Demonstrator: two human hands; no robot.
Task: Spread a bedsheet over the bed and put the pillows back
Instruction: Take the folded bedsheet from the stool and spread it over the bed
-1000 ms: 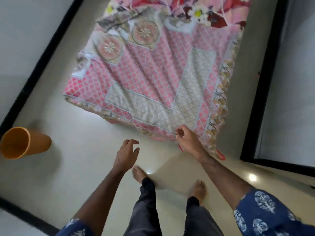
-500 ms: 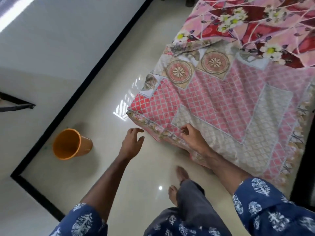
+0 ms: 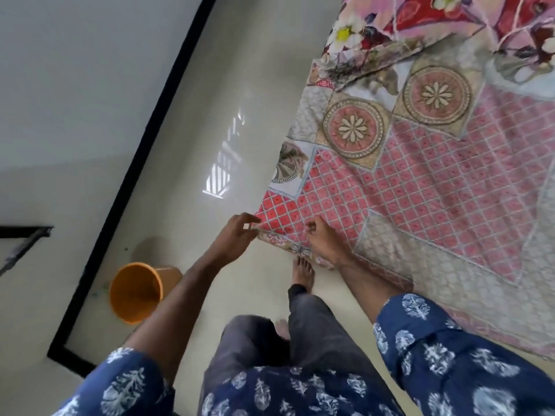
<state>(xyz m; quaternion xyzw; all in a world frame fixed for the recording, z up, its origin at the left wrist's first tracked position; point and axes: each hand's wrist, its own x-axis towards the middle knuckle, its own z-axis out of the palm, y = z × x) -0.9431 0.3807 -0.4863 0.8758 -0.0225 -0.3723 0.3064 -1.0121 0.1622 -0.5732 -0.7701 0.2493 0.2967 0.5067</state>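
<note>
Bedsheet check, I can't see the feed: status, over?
Left hand pinching the bedsheet corner, right hand gripping the edge beside it. Sheet spread, corner unfinished. Orange bucket on floor, clear of feet.

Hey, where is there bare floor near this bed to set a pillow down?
The glossy cream floor between the black skirting line and the pink patterned bedsheet's edge lies bare. It is crowded nearer: the orange plastic bucket stands left, and the left hand, right hand and bare foot fill the corner.
</note>
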